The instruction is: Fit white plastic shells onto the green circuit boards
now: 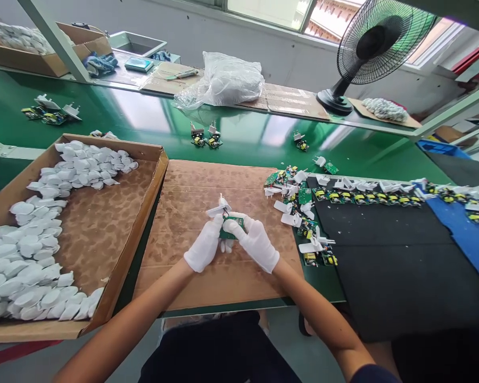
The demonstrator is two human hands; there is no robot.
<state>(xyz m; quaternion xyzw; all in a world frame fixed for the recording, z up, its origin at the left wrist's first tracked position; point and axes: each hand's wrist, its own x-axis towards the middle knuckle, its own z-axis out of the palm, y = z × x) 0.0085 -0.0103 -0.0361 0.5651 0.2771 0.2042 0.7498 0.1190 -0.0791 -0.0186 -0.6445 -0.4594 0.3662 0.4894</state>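
Both my hands wear white gloves and meet over a cardboard sheet (183,276). Between them they hold a small green circuit board (232,227), its flat face toward me. A white plug piece (219,208) with prongs sticks up beyond the board, joined to it by dark wires. My left hand (206,243) is closed on the board's left side, near the wires. My right hand (255,240) grips the board's right side, with a finger or thumb lying across its face. The fingers behind the board are partly hidden.
A shallow cardboard box (114,282) of white plastic housings (27,250) stands left. To the right lie a pile of circuit boards with plugs (291,205) and a long row of them (367,197) on a black mat (383,266). Behind are a plastic bag (231,80) and a fan (335,100).
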